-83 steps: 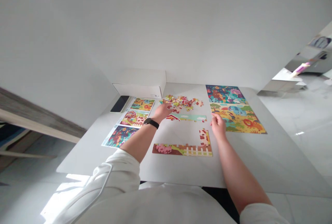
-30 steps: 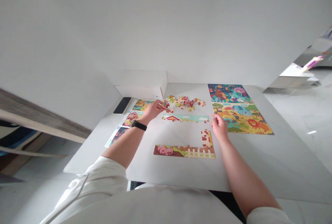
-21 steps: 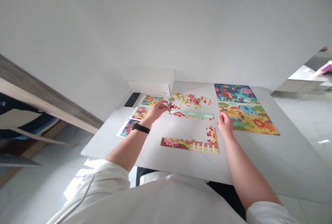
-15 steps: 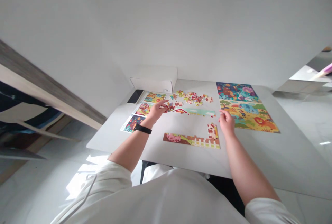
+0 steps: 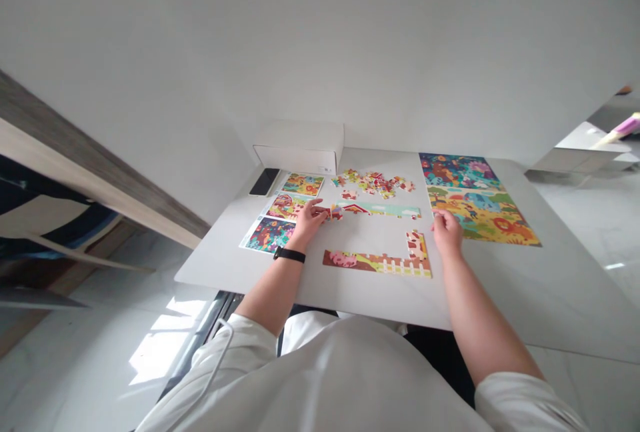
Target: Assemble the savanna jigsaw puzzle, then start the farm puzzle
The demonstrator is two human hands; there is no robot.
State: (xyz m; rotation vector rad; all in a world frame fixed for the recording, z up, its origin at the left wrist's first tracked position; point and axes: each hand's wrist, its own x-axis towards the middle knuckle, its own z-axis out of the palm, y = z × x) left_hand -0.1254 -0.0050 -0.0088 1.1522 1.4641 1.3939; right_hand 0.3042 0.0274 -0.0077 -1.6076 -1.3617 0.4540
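Observation:
My left hand [image 5: 309, 222] has its fingertips on a red puzzle piece at the left end of the upper joined strip [image 5: 385, 209], which shows a red roof and sky. My right hand [image 5: 447, 229] is closed just right of that strip, beside the animal picture sheet; what its fingers pinch, if anything, is too small to make out. Nearer to me lies an L-shaped joined section [image 5: 377, 263] with a pig, a fence and a cow. Loose puzzle pieces [image 5: 375, 183] are heaped behind the upper strip.
A white box [image 5: 299, 147] stands at the back left, with a phone [image 5: 265, 182] in front of it. Small picture cards [image 5: 271, 235] lie left of my left hand. The large animal picture sheet [image 5: 480, 202] covers the right side of the table [image 5: 380, 302].
The view has shifted a little. My left hand has lowered a piece to the strip's left end, with its fingers flatter. My right hand remains near the strip's right end.

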